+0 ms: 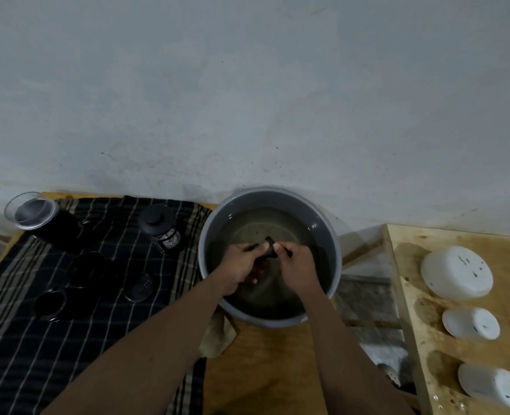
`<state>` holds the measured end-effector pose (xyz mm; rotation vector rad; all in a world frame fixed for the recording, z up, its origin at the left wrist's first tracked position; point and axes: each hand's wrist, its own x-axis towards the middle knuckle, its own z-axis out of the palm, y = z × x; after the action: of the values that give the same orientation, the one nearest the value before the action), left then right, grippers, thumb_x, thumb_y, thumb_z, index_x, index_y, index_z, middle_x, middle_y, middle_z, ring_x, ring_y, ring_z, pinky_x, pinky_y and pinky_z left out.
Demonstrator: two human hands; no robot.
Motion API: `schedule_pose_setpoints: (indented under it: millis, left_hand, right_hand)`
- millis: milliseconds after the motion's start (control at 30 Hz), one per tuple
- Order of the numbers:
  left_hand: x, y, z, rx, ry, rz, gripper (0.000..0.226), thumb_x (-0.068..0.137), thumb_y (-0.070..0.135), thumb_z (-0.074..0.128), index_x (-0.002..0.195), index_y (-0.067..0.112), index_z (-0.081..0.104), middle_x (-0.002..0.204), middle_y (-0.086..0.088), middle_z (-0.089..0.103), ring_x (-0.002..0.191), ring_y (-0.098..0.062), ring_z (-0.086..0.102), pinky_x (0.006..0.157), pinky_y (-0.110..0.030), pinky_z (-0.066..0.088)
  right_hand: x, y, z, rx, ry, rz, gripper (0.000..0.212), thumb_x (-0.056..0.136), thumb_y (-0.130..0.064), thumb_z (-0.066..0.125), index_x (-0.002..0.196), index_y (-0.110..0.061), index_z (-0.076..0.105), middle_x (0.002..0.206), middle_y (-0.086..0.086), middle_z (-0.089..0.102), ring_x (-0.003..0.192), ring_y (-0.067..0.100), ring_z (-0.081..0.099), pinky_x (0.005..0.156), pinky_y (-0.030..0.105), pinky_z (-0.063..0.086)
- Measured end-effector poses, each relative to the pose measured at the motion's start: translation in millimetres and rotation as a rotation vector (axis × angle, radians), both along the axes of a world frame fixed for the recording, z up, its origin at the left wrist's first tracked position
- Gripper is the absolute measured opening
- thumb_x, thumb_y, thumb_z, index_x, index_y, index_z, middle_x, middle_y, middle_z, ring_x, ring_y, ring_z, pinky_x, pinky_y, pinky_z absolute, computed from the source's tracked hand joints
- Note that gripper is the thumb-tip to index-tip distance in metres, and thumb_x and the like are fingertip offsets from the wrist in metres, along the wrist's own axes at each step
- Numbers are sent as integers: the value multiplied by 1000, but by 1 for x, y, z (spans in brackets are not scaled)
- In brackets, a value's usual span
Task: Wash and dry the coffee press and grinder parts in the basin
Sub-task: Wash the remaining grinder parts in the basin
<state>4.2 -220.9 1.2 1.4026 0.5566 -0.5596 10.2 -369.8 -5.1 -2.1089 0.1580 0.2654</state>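
A grey basin [334,235] holds murky water. Over the water, my left hand [241,265] and my right hand [297,265] both grip a small black part [269,247] between them; its shape is mostly hidden by my fingers. On the dark striped cloth [23,354] to the left stand the coffee press [162,229] with its black lid and the black grinder [42,220] with a clear cap. Two black round parts [87,269] [51,304] and a round mesh disc [138,286] lie flat on the cloth.
A crumpled beige rag [217,336] lies at the basin's front left edge. Three white upturned containers [457,272] [470,323] [491,384] sit on a wooden board at the right. A grey wall rises close behind the basin.
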Motion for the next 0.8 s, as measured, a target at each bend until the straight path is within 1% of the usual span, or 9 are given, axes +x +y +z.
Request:
schedule_pose_setpoints:
  millis: [133, 200, 300, 367, 500, 600, 633, 733, 800]
  left_hand:
    - [-2, -1, 0, 54, -91, 18, 21, 95, 30, 70, 98, 11, 77, 86, -11, 77, 71, -25, 70, 62, -34, 55]
    - [-3, 0, 0, 79, -138, 15, 16, 94, 28, 70, 99, 14, 78, 88, -6, 78, 79, -21, 73, 69, -33, 58]
    - [-4, 1, 1, 121, -211, -5, 15, 95, 24, 69, 105, 16, 78, 91, -3, 78, 81, -12, 73, 69, -23, 58]
    - [-4, 1, 1, 145, -246, -5, 18, 95, 23, 70, 110, 17, 76, 92, 1, 77, 81, -7, 72, 66, -19, 56]
    - [-5, 3, -1, 150, -267, -6, 18, 94, 23, 71, 111, 24, 75, 93, 6, 76, 87, -10, 72, 68, -25, 57]
    - [-6, 2, 1, 106, -284, -15, 22, 94, 20, 71, 116, 21, 74, 99, 6, 76, 94, -9, 71, 79, -26, 59]
    - [-7, 2, 3, 97, -294, -21, 22, 95, 19, 70, 117, 21, 73, 100, 7, 75, 94, -10, 71, 78, -25, 59]
    - [-9, 0, 5, 139, -311, -66, 27, 96, 19, 68, 122, 27, 67, 90, 2, 72, 77, -11, 66, 58, -28, 56]
    - [-9, 1, 5, 168, -305, -79, 28, 95, 20, 69, 123, 24, 66, 86, 0, 70, 72, -11, 65, 54, -29, 55]
  right_hand:
    - [-1, 8, 3, -58, -1, -49, 22, 104, -19, 52, 102, -14, 73, 92, 0, 71, 89, 12, 64, 87, 29, 47]
    - [-2, 13, 3, -84, 3, -74, 24, 105, -19, 50, 101, -14, 73, 93, 1, 69, 87, 11, 62, 85, 28, 46]
    - [-1, 19, 1, -88, 20, -101, 24, 105, -17, 47, 97, -15, 70, 91, 0, 67, 82, 8, 60, 81, 28, 48]
    - [-1, 21, 0, -82, 19, -91, 24, 106, -16, 46, 91, -18, 65, 88, -1, 65, 78, 5, 57, 75, 26, 43]
    - [-4, 14, 1, -24, 22, -44, 22, 105, -23, 49, 96, -18, 69, 89, -1, 69, 84, 8, 62, 77, 25, 46]
    - [-2, 12, 0, -23, 21, -90, 24, 105, -23, 50, 92, -18, 69, 84, -2, 69, 81, 8, 63, 78, 25, 47]
    - [-1, 12, -2, -6, 31, -135, 26, 105, -23, 49, 90, -18, 69, 82, -1, 69, 80, 10, 63, 80, 29, 50]
    - [2, 3, -7, 81, 94, -272, 28, 106, -25, 48, 87, -19, 68, 80, 3, 70, 77, 19, 65, 85, 46, 56]
    - [5, -5, -7, 78, 99, -221, 26, 105, -27, 49, 90, -20, 69, 81, 3, 71, 80, 21, 67, 84, 45, 57]
